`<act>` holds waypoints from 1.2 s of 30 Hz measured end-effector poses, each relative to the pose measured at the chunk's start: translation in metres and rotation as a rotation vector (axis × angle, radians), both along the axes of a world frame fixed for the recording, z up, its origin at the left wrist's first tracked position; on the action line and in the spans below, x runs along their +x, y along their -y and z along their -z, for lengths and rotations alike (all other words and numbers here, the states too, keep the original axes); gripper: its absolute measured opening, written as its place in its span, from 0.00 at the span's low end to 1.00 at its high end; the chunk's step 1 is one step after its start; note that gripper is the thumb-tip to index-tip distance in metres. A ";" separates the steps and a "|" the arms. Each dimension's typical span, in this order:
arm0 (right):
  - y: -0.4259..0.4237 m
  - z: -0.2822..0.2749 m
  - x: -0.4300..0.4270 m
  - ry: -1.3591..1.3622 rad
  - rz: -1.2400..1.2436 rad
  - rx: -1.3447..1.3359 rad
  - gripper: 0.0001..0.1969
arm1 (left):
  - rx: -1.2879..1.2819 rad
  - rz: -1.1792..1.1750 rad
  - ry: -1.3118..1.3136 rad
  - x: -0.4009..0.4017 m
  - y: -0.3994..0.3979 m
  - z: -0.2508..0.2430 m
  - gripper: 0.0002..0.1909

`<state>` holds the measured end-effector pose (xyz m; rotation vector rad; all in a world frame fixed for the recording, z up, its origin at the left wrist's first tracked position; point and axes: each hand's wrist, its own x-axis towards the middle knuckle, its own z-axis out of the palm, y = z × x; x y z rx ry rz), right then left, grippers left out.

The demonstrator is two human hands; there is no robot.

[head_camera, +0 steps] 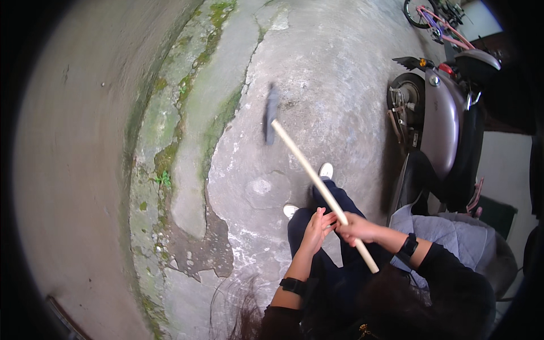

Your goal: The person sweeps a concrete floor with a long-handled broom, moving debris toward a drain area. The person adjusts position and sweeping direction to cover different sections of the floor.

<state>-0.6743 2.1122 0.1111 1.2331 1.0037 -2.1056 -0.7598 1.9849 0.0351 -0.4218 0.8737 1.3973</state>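
Note:
My right hand (pixel 356 228) is closed around a pale wooden handle (pixel 312 173), a little above its lower end. The handle runs up and to the left to a dark, blurred tool head (pixel 270 114), which lies across it over the concrete ground. Whether the head touches the ground I cannot tell. Beside the handle is my left hand (pixel 316 229), its fingers apart and close to my right fingers; it does not grip the handle. Both wrists wear black bands. My white shoes show below the handle.
A grey scooter (pixel 442 114) stands at the right, with a pink and purple bicycle (pixel 440 23) behind it. A grey quilted cover (pixel 446 238) lies near my right arm. Cracked concrete with a mossy strip (pixel 165 157) runs along a wall (pixel 76 161) at the left.

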 end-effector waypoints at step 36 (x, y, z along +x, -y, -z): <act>-0.129 0.136 -0.060 0.304 0.151 -0.817 0.08 | -0.496 -0.411 0.184 -0.010 -0.130 0.123 0.09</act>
